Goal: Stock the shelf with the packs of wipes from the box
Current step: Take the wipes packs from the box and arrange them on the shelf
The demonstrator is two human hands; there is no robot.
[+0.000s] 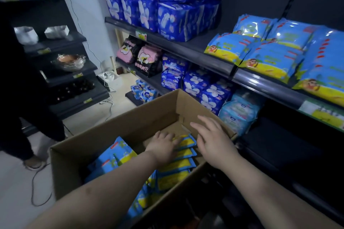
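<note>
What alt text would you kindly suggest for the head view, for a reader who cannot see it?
A person's left hand rests on blue-and-yellow packs of wipes in an open cardboard box, while the right hand hovers open beside it. Matching packs already lie on the dark shelf at the right.

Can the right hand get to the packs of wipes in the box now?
Probably yes. The box is open on top, and the right hand hovers open just beside the packs of wipes. The left hand lies on some, yet others are uncovered.
</note>
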